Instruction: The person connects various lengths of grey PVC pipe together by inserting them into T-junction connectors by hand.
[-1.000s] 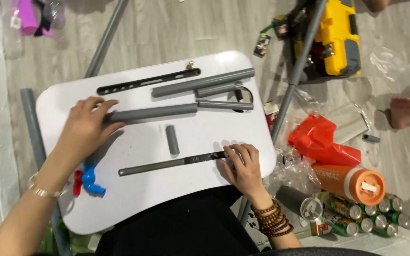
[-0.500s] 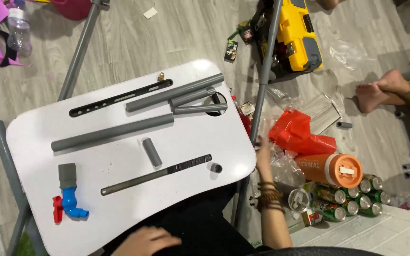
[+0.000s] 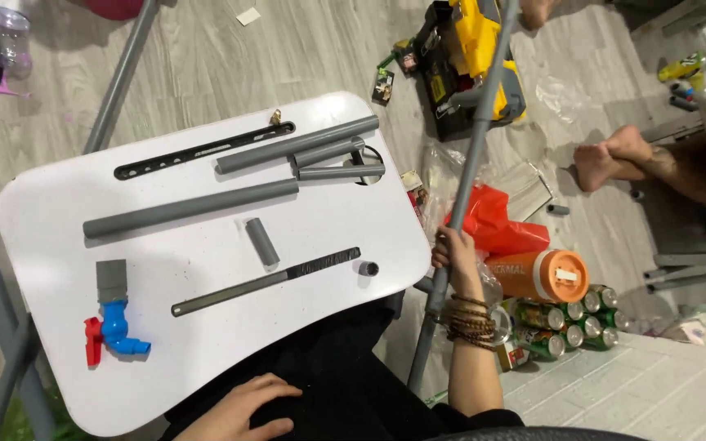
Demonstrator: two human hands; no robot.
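Holding a long grey pipe [image 3: 469, 155] beside the white table [image 3: 59, 196]
Right hand [image 3: 453, 255] grips it; left hand [image 3: 239, 411] lies open on the lap

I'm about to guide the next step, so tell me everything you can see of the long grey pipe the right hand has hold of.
The long grey pipe is a slim, round tube, plastic by the look of it, plain matte grey. It slants from the top edge of the view, past the yellow toolbox, down beside the white table toward the floor. The right hand wraps around its lower part. Its upper end is out of frame.
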